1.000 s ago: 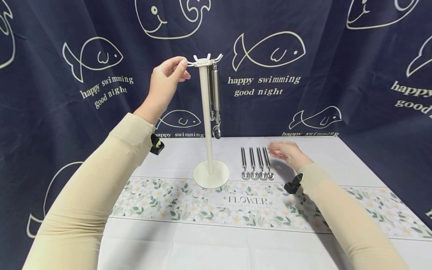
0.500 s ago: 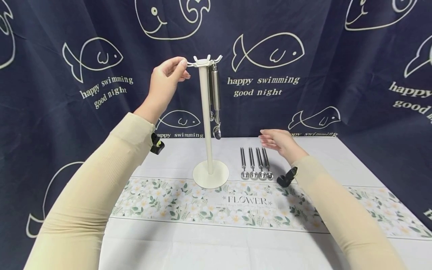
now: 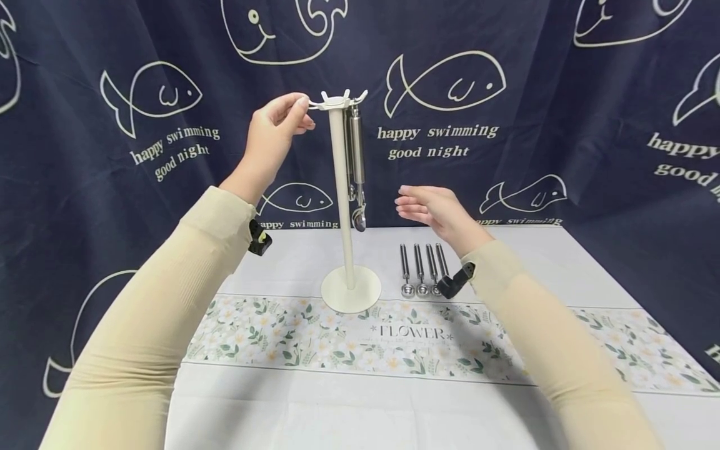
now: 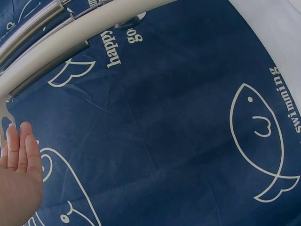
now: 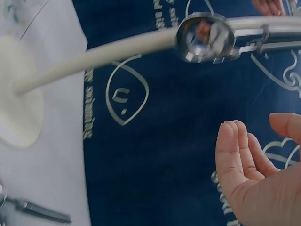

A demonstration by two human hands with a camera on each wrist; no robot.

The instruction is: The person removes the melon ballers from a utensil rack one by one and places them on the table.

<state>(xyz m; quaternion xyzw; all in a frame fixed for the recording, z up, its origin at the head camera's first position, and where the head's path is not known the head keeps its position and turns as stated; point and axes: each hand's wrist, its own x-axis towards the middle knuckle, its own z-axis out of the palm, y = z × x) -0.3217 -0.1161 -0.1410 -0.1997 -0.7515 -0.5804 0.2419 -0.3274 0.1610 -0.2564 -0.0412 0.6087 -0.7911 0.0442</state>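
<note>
A cream-white utensil stand (image 3: 342,206) with a round base rises from the table, its top ringed with hooks. My left hand (image 3: 275,128) pinches the tip of a left-side hook between thumb and forefinger; the other fingers stretch loosely in the left wrist view. Steel scoops (image 3: 358,150) hang by their handles on the right side, and one shiny round bowl (image 5: 205,37) shows large in the right wrist view. To the right of them my right hand (image 3: 435,212) is raised in the air, fingers extended, thumb apart, nothing held.
Several more steel scoops (image 3: 419,262) lie in a row on the white table, handles pointing away; the right wrist camera partly covers the rightmost. A floral runner (image 3: 337,344) crosses the table. Behind hangs a dark blue curtain (image 3: 315,150) with fish drawings.
My right hand has risen from beside the lying scoops and moved left, towards the hanging ones. The left hand keeps its pinch on the hook.
</note>
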